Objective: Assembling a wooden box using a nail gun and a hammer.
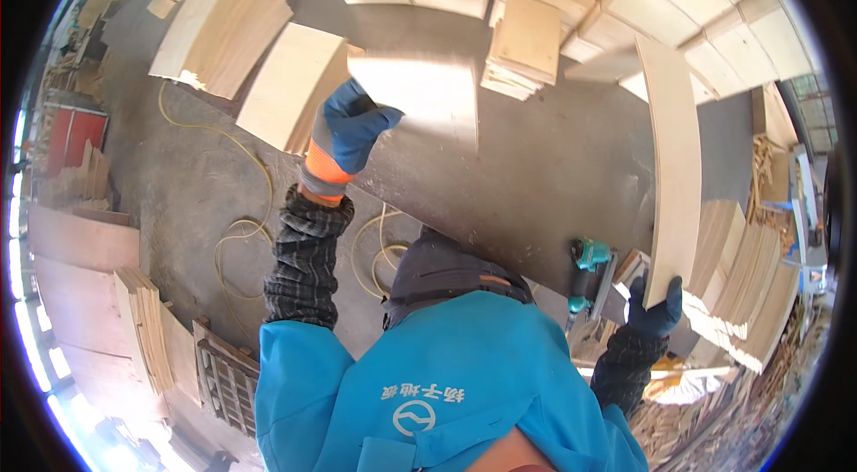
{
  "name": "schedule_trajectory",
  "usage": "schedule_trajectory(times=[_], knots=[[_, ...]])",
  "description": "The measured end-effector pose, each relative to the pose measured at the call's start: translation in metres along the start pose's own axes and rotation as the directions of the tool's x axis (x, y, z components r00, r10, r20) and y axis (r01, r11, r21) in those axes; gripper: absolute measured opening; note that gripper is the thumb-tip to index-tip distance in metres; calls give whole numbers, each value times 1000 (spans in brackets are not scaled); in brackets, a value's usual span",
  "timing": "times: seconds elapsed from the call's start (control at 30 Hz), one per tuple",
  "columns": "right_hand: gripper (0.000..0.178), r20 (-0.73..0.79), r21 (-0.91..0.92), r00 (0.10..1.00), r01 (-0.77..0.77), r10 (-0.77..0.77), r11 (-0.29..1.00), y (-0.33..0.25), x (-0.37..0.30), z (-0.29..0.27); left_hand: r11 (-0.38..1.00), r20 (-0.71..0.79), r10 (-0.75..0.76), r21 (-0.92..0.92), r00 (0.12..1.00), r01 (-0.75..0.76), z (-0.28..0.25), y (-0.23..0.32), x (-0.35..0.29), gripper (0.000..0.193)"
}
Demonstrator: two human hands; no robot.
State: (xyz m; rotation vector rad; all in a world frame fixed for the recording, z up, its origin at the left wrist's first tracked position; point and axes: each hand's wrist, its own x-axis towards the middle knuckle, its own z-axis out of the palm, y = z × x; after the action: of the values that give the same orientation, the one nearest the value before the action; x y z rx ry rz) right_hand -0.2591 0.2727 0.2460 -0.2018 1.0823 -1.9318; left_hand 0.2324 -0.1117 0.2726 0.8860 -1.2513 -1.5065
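Observation:
My left hand [353, 128], in a blue glove with an orange cuff, is closed at the near left corner of a brightly lit pale wooden panel [428, 97]. My right hand [656, 310], gloved in dark blue, grips the near end of a long plywood board [677, 169]. That board is raised and tilted, reaching away from me toward the back right. A teal and black nail gun [585, 276] lies on the dark worktable [500, 195], to the left of my right hand.
Stacks of pale boards [295, 84] stand beyond my left hand. A small pile of panels [527, 39] sits at the far side. More stacked boards [741, 276] are at the right. A yellow hose [268, 178] loops across the floor. A wooden pallet [225, 378] rests at the lower left.

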Motion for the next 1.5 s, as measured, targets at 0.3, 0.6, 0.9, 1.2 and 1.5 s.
schedule_trajectory(times=[0.3,0.6,0.9,1.2,1.5], knots=[[43,117,35,993,-27,23,999,17,-6,60,871,103,435,202,895,-447,34,-51,-27,32],[54,167,-108,986,10,9,994,54,-9,128,931,69,329,145,942,-335,45,-139,-65,27],[58,124,-18,992,-26,28,1000,53,-27,115,879,55,-476,55,878,473,66,-208,-108,23],[41,-95,234,992,-53,77,971,110,25,94,877,311,-361,435,879,206,137,-279,-72,21],[31,-139,156,972,-169,191,973,147,72,121,872,318,-406,415,857,259,216,-307,-52,18]])
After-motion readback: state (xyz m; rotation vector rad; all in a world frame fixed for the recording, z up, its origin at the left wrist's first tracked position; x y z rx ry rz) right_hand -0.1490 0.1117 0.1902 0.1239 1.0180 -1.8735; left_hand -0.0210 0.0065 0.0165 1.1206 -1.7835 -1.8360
